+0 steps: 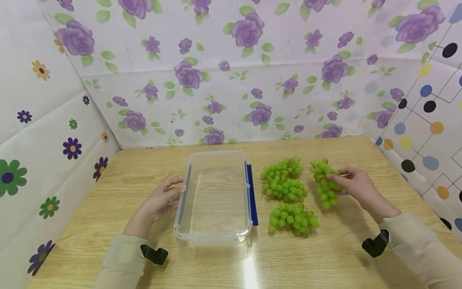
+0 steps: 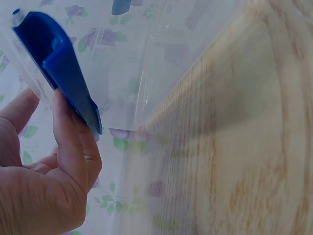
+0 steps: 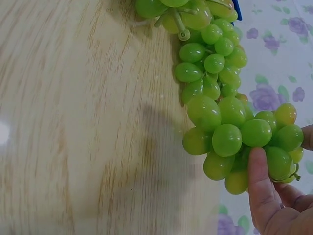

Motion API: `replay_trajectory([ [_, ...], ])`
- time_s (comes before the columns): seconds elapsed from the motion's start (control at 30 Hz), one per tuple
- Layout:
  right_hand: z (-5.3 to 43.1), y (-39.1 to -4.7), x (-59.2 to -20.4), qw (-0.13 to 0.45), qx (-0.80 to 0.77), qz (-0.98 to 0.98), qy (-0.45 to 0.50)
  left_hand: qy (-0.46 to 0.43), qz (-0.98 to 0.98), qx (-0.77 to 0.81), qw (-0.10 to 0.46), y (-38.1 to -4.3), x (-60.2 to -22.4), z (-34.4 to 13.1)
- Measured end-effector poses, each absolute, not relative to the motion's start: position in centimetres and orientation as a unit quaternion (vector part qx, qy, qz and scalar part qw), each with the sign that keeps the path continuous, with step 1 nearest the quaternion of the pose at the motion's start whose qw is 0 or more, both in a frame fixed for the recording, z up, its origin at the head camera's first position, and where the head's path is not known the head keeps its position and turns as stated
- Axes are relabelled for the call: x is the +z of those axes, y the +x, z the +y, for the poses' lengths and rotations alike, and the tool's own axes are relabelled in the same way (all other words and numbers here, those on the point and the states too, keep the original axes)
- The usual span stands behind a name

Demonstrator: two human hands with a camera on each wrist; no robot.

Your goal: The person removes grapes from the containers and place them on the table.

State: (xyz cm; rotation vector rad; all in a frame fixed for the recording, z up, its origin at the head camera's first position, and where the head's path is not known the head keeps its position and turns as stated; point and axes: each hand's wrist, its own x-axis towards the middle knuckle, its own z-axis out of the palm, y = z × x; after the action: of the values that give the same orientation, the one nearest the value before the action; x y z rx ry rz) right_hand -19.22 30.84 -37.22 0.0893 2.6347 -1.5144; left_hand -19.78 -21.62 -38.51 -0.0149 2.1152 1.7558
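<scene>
A clear plastic food container (image 1: pixel 213 236) without a lid stands on the table, its blue side latch (image 1: pixel 252 196) folded out on the right. At its left wall my left hand (image 1: pixel 160 202) holds on, the thumb at the rim and the fingers against another blue latch (image 2: pixel 63 63) in the left wrist view. My right hand (image 1: pixel 357 188) pinches a bunch of green grapes (image 1: pixel 323 174) between thumb and fingers; in the right wrist view these grapes (image 3: pixel 227 140) overlap other bunches behind. More green grapes (image 1: pixel 286 188) lie right of the container, with a separate bunch (image 1: pixel 294 218) nearer me.
The wooden table (image 1: pixel 306 261) carries everything. A purple-flowered cloth (image 1: pixel 231 100) rises along its back edge, with patterned cloths at the left (image 1: pixel 47 132) and right (image 1: pixel 426 120). Black wrist cameras sit on both sleeves.
</scene>
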Motion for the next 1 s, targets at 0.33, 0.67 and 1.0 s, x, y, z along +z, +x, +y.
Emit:
replay_trajectory([
  [0.33, 30.81, -19.63, -37.7, 0.057, -0.479, 0.875, 0.045, 0.003, 0.755, 0.626, 0.195, -19.68, -38.29, -21.51],
  [0.67, 30.37, -19.84, -37.57, 0.087, -0.464, 0.879, 0.059, -0.002, 0.751, 0.631, 0.196, -19.76, -38.38, -21.61],
  [1.0, 30.25, -20.18, -36.86, 0.121, -0.421, 0.895, 0.079, -0.01, 0.752, 0.629, 0.198, -19.92, -38.49, -21.63],
])
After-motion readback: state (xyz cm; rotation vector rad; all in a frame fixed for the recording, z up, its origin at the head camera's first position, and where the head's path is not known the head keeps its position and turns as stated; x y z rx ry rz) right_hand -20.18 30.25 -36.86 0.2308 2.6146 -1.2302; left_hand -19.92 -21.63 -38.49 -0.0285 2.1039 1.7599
